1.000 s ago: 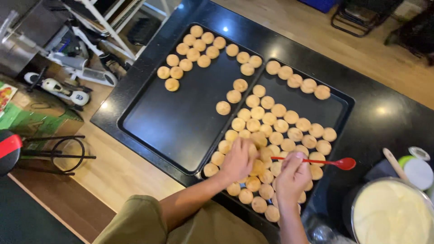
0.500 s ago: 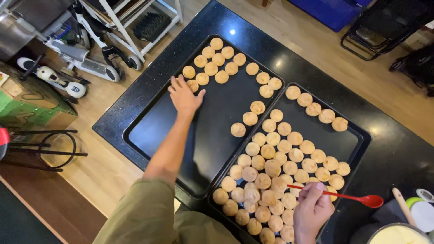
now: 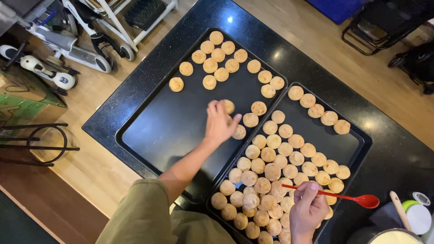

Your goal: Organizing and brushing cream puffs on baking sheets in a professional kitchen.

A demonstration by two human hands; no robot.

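Observation:
Two black baking trays lie side by side on a black counter. The left tray carries a group of round golden pastries at its far end and a short row along its right side. The right tray is crowded with the same pastries. My left hand hovers over the left tray, fingertips closed around one pastry. At the near end of the right tray, my right hand grips a red spoon by its handle, the bowl pointing right.
A bowl of pale cream, a white and green lidded jar and a wooden stick stand at the bottom right. Beyond the counter is wooden floor with a scooter, a green box and a black chair.
My left hand has pulled back from the far pastry group on the left tray to that tray's right side and now pinches a pastry. The right hand still holds the spoon.

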